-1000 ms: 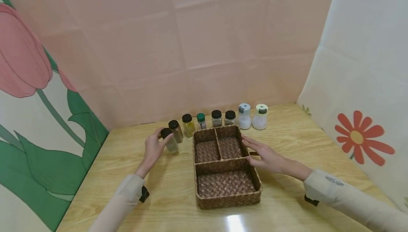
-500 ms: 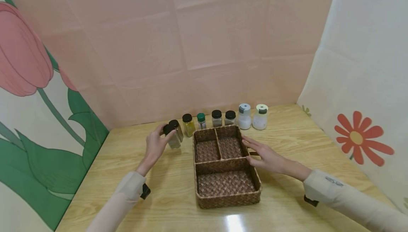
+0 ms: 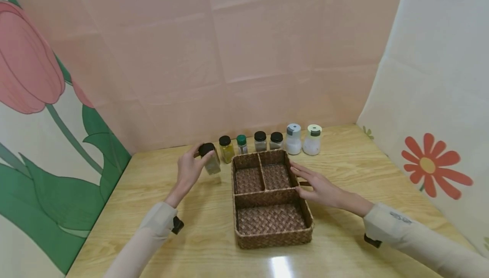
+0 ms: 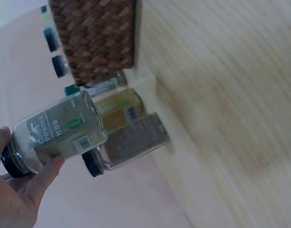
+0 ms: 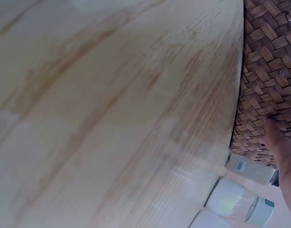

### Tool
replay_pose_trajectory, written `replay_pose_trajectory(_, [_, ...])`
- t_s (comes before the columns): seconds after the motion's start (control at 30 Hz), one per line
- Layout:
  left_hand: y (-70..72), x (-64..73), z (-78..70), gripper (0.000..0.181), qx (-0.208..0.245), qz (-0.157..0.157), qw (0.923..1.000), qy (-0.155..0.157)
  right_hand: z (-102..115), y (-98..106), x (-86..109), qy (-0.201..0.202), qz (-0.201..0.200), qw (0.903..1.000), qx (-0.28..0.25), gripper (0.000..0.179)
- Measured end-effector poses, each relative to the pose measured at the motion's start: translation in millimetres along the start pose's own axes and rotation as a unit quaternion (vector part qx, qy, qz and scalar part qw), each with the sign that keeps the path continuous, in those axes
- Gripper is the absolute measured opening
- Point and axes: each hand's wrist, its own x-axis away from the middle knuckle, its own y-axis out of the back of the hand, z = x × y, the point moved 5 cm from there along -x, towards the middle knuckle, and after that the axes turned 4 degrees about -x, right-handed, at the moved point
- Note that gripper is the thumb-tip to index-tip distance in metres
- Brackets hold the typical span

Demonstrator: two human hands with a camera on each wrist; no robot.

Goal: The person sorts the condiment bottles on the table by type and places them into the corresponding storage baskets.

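Note:
My left hand (image 3: 188,171) pinches a clear spice jar (image 4: 60,130) near its black lid. The jar is tilted and raised above the table, with pale powder and a printed label. In the left wrist view a jar of brown spice (image 4: 133,142) stands just behind it; in the head view the held jar mostly hides it. My right hand (image 3: 318,189) touches the right side of a brown woven basket (image 3: 275,240) with three compartments. In the right wrist view a finger (image 5: 276,142) lies against the basket's woven wall.
Along the back stand a yellow spice jar (image 3: 227,150), a green-capped jar (image 3: 242,144), two black-lidded jars (image 3: 260,142) and two white shakers (image 3: 293,141). A pink cloth (image 3: 229,57) hangs behind the wooden table (image 3: 206,235).
My left hand has moved the held jar slightly right and toward the back, so it now covers the brown spice jar in the head view. My right hand and the basket have stayed put.

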Motion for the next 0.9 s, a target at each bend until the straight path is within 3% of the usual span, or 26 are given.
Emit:
replay_pose_trajectory(0.4, [-6.7, -13.8, -21.9, 0.048, -0.010, 0.002, 0.9993, -0.035, 2, 1, 1.1, 0.007, -0.010, 0.9998, 0.017, 0.058])
replay_pose_trajectory(0.9, [-19.0, -19.2, -32.7, 0.048, 0.014, 0.005, 0.9990, -0.041, 1, 0, 0.9, 0.011, -0.014, 0.9995, 0.026, 0.058])
